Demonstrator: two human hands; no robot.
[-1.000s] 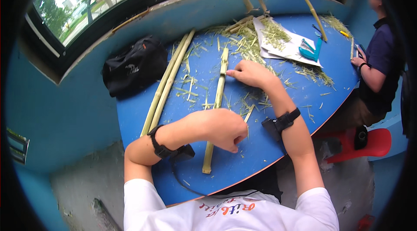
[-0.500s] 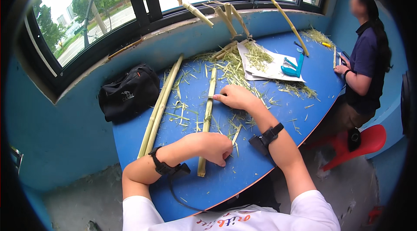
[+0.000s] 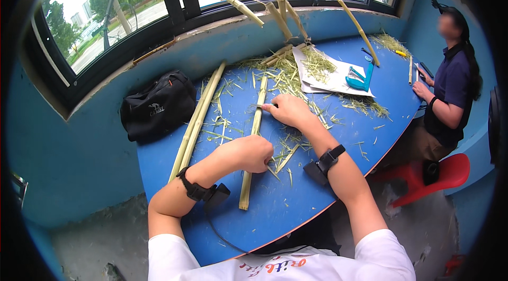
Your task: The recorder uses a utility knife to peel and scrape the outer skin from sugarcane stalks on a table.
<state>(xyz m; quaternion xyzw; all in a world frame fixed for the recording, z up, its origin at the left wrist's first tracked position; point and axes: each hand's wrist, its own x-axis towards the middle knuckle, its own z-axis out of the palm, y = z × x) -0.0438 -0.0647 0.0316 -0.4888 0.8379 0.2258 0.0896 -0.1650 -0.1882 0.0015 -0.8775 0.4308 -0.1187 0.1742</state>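
A pale green bamboo pole (image 3: 246,190) with joints lies lengthwise on the blue table (image 3: 280,191) in front of me. My right hand (image 3: 291,109) is closed at its upper part, thumb and fingertips at a joint beside a small dark piece. Lower down, my left hand (image 3: 251,153) is curled into a closed shape across the pole. Its fingertips point down and away from view, so what they hold, if anything, is hidden. Thin loose shavings (image 3: 287,158) lie right by the left hand's fingers.
Two longer poles (image 3: 197,122) lie left of my hands, beside a black bag (image 3: 159,105). Shavings cover white sheets (image 3: 309,81) near a teal tool (image 3: 361,79). More poles (image 3: 279,19) lean at the windowsill. A person (image 3: 452,80) stands at the right, beyond a red chair (image 3: 450,172).
My left hand has moved up along the pole, away from me. My right hand has shifted slightly upward. The person at the right has moved a hand on the table.
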